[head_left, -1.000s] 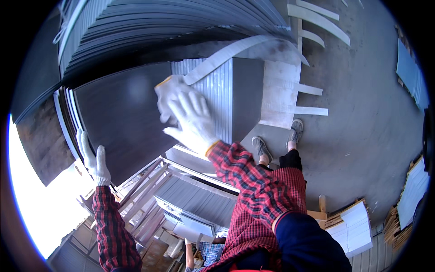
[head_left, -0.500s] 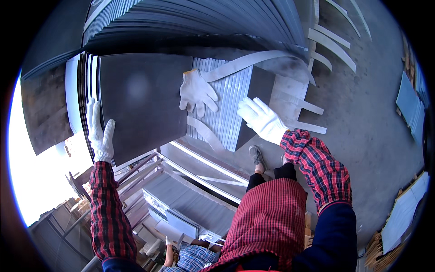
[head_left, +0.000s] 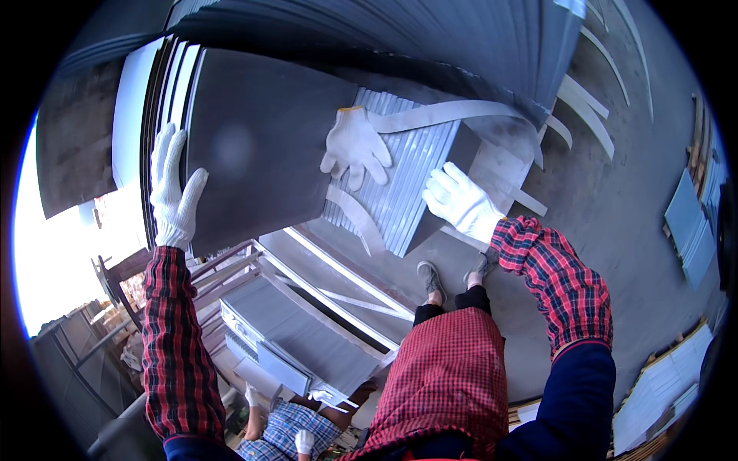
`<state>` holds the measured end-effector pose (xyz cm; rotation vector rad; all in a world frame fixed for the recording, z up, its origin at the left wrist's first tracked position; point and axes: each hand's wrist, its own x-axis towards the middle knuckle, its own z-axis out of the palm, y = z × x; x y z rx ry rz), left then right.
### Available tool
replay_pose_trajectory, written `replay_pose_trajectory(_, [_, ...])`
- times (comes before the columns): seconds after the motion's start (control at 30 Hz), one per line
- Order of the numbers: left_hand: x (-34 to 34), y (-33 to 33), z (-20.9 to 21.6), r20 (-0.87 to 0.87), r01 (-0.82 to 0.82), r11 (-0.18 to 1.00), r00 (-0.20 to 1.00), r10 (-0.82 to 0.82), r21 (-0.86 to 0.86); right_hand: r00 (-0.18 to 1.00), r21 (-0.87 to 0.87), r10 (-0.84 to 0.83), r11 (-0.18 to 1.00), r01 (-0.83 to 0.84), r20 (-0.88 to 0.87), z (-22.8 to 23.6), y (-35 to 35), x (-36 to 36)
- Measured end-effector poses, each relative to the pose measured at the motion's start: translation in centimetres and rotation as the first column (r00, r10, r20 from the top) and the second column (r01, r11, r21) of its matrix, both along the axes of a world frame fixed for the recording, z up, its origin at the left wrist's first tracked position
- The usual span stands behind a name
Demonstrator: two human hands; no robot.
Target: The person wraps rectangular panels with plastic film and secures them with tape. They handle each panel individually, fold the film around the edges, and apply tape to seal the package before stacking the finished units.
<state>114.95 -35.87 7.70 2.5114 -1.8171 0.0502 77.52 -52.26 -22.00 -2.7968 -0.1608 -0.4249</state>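
My left hand [head_left: 175, 188], in a white knit glove, lies along the outer edge of a large dark grey panel [head_left: 261, 146]; its fingers are stretched out and the thumb is apart. My right hand [head_left: 463, 201], gloved too, is by the right end of a stack of thin light-edged panels [head_left: 400, 180], fingers extended and nothing visible in them. Whether it touches the stack I cannot tell. A loose white glove [head_left: 357, 148] with a yellow cuff rests across the panel's edge and the stack. A pale strip [head_left: 438, 112] curves over the stack, and a shorter strip [head_left: 357, 219] lies nearer me.
More grey sheets [head_left: 430, 46] stand packed at the far side. Nearer me, a metal frame [head_left: 323, 269] stands beside another panel stack [head_left: 307, 326]. A person [head_left: 288, 426] in a blue checked shirt works beyond it. Strips [head_left: 588, 111] and sheet piles [head_left: 689, 227] lie on the floor at right.
My view has shifted and turned slightly, so the panels appear tilted. Both hands keep nearly the same places beside the panels, still with fingers extended. The other person's gloved hand shows more clearly.
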Motion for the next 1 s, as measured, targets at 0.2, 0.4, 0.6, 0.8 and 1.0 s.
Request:
replay_pose_trajectory(0.2, [0.7, 1.1, 0.0, 0.007, -0.008, 1.0, 1.0, 0.008, -0.016, 0.997, 0.014, 0.048, 0.999, -0.047, -0.06, 0.8, -0.8, -0.9])
replay_pose_trajectory(0.4, [1.2, 0.7, -0.5, 0.001, 0.016, 0.998, 1.0, -0.016, -0.065, 0.558, -0.211, -0.002, 0.927, -0.311, -0.83, 1.0, 0.0, 0.8])
replay_pose_trajectory(0.6, [1.7, 1.5, -0.4, 0.06, 0.074, 0.993, 0.996, -0.069, -0.089, 0.627, -0.138, 0.145, 0.915, -0.379, -0.765, -0.4, 0.2, -3.0])
replay_pose_trajectory(0.8, [-0.4, 0.8, 0.4, 0.085, 0.16, 0.98, 0.985, -0.15, -0.12, 0.566, -0.073, 0.023, 0.986, -0.147, -0.824, 10.0, 4.7, -8.0])
replay_pose_trajectory(1.0, [-4.8, 3.1, 2.9, 0.122, -0.105, 0.994, 0.987, 0.108, -0.025, 0.213, -0.052, -0.11, 0.964, 0.261, -0.971, 22.6, 5.9, -19.1])
